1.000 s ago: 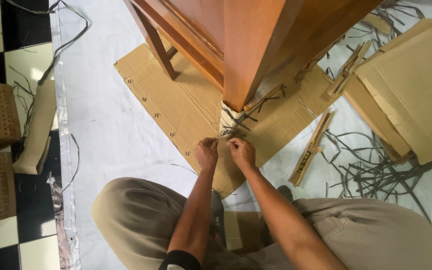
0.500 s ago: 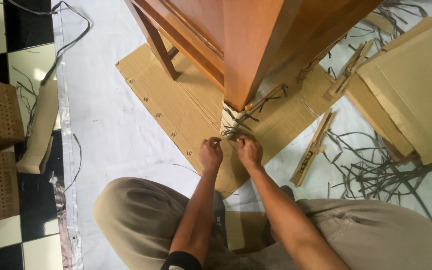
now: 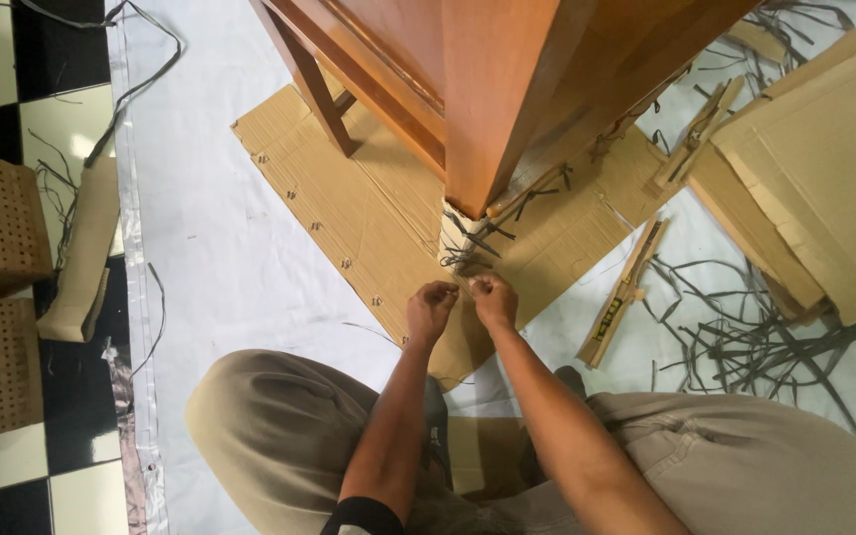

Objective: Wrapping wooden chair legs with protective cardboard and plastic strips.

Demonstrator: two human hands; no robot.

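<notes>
Grey plastic strapping [image 3: 468,248], wound in dark strands around the pale padded foot of the polished reddish-brown wooden table leg [image 3: 497,109], is the thing being worked on; it is sitting on the flattened brown corrugated cardboard sheet [image 3: 369,198], just beyond the fingertips. Nearest the camera, the person's knees in khaki trousers are filling the lower frame, and both forearms are reaching forward between them. The left hand [image 3: 431,309] and the right hand [image 3: 492,299] are meeting knuckle to knuckle just short of the wrapped foot, both curled into a pinch, apparently on a thin strand running from the binding, though it is too fine to make out between the fingers.

By my reading, the person is loosening or tying the binding at the foot; the next move is calling for a steady pull on that strand while keeping the padding from slipping.

Farther off, a loose tangle of cut grey strips [image 3: 735,327] is lying on the white floor sheet [image 3: 210,258], beside a narrow folded cardboard edge guard [image 3: 621,292] and a stack of brown cardboard panels [image 3: 814,178]. The fingertips are facing away, the table's upper part is being cut off by the frame, and the leg is hiding the far side of the wrapping.
</notes>
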